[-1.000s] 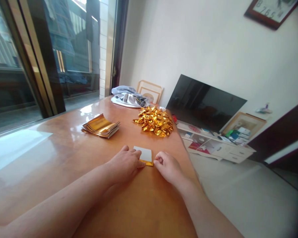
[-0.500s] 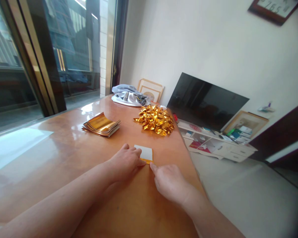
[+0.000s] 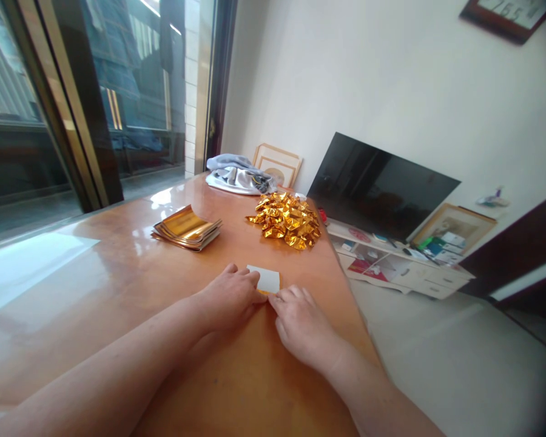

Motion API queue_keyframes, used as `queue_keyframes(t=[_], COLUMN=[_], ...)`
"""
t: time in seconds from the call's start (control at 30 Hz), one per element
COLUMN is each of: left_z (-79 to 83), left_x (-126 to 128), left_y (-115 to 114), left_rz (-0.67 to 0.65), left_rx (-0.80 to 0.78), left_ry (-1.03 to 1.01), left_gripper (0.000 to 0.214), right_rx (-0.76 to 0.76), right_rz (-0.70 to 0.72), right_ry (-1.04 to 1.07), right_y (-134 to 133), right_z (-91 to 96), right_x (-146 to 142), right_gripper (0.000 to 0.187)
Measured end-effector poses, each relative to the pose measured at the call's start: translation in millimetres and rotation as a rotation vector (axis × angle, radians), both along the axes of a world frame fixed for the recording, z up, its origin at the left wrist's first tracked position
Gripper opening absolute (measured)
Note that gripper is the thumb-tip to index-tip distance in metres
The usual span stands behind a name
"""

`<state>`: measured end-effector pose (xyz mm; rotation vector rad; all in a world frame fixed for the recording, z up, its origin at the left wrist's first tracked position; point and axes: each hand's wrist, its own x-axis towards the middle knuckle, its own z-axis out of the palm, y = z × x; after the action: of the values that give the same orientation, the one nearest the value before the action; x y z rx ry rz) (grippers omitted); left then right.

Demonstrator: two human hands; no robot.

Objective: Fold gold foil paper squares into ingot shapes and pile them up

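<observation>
A small sheet of gold foil paper (image 3: 269,280) lies on the table with its white side up and a narrow gold strip folded over along the near edge. My left hand (image 3: 233,296) grips the sheet's left side, fingers bent and thumb at the folded edge. My right hand (image 3: 304,323) is closed at the near right corner, its fingertips meeting the left thumb on the gold strip. Part of the sheet is hidden under my fingers. Beyond my left hand sits a stack of gold foil sheets (image 3: 186,229), curling at the edges.
A heap of folded gold foil pieces (image 3: 287,220) lies farther back on the glossy wooden table (image 3: 236,382). Behind it are a bundle of grey cloth (image 3: 236,176) and leaning frames (image 3: 279,159). A television (image 3: 382,188) and white cabinet (image 3: 404,270) stand beyond the table's right edge.
My right hand has gone from a pointing finger at the fold to fingers gathered over the near right corner, slightly farther forward. My left hand has stayed in place.
</observation>
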<state>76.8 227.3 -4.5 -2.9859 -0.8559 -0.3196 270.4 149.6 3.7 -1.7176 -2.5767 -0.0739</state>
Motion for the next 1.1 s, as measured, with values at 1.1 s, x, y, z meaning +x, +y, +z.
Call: queue_keyframes(t=[1.1], left_z=[5.8], left_x=[-35.9], left_y=[27.4], left_rz=[0.273], left_rx=[-0.222], left_ry=[-0.186], left_gripper=[0.017], right_rx=[-0.009], right_rz=[-0.006], right_ry=[0.016], right_y=[2.7], right_z=[0.4], right_x=[4.1], right_gripper=[0.026])
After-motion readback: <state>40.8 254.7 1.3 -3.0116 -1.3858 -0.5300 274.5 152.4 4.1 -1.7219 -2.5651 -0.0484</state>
